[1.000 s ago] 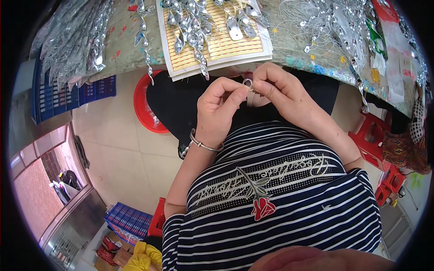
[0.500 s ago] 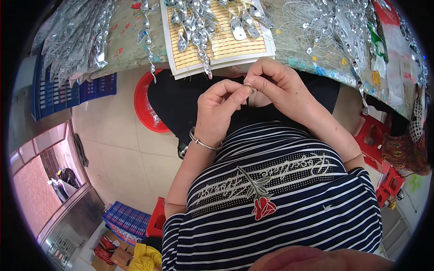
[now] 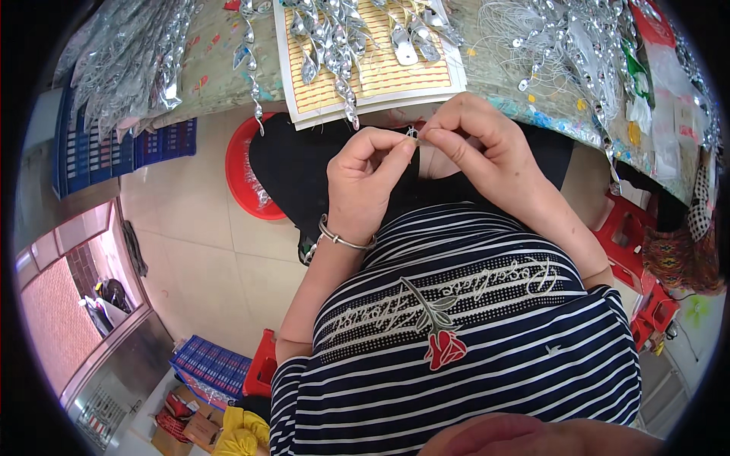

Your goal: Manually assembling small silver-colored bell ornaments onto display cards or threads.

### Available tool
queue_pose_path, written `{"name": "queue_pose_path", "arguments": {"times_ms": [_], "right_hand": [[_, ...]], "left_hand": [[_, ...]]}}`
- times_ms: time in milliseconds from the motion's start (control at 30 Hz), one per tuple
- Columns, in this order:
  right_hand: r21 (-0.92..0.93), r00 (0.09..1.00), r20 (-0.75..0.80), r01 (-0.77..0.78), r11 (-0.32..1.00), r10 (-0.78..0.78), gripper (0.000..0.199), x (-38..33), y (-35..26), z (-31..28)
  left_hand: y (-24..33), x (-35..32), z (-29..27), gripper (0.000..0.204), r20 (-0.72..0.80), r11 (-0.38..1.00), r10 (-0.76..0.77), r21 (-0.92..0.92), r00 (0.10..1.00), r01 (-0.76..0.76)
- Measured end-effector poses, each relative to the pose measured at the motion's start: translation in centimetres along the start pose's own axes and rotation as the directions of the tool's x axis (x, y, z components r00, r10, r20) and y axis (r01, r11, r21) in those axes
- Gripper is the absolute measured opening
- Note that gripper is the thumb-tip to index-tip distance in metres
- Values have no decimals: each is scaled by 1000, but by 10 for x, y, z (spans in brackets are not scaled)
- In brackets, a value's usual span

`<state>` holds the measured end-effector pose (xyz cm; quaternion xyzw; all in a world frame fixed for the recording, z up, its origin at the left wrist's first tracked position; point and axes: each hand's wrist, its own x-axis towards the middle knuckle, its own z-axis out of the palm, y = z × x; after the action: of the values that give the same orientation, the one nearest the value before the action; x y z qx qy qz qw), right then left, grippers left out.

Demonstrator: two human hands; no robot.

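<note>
My left hand (image 3: 359, 178) pinches a small shiny silvery piece (image 3: 412, 132) between thumb and forefinger, just off the table's near edge. Close beside it, my right hand (image 3: 490, 144) has its thumb and forefinger pressed together. What those fingers hold, perhaps a fine thread, is too small to make out. Ahead of both hands, several silver twisted ornaments (image 3: 334, 42) lie on a stack of printed sheets (image 3: 380, 85), some dangling over its near edge. Another silver spiral strand (image 3: 252, 72) hangs off the table to the left of the sheets.
The paint-flecked table (image 3: 217, 57) also bears a heap of silver strands (image 3: 133, 61) at left and tangled white thread (image 3: 513, 30) at right. Below stand a red basin (image 3: 239, 178), blue crates (image 3: 91, 156) and red stools (image 3: 620, 235). A yellow bag (image 3: 243, 433) sits lower left.
My fingertips have drawn slightly apart, the right ones shifting right. The ring-like bit between them no longer shows; a small shiny piece now shows above my left fingertips.
</note>
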<state>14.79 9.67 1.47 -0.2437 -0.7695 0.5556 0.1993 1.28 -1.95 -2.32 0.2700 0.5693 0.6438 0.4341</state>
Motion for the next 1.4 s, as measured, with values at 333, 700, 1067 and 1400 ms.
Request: {"name": "queue_pose_path", "arguments": {"times_ms": [333,700,1067,1400], "right_hand": [[-165,995,-25,90,982,-96,8,0,10,3],[-215,997,11,83,973,-82,9,1,9,6],[-316,962,-20,251,915,-271,14,1,16,12],[142,998,25,-68,988,65,5,-3,10,11]], "left_hand": [[-9,3,1,3,41,970,188,150,981,-192],[-6,0,-1,7,112,884,214,401,970,-242],[-7,-2,0,10,98,957,-254,-121,962,265],[-1,-4,1,8,153,934,-283,-182,947,309]]}}
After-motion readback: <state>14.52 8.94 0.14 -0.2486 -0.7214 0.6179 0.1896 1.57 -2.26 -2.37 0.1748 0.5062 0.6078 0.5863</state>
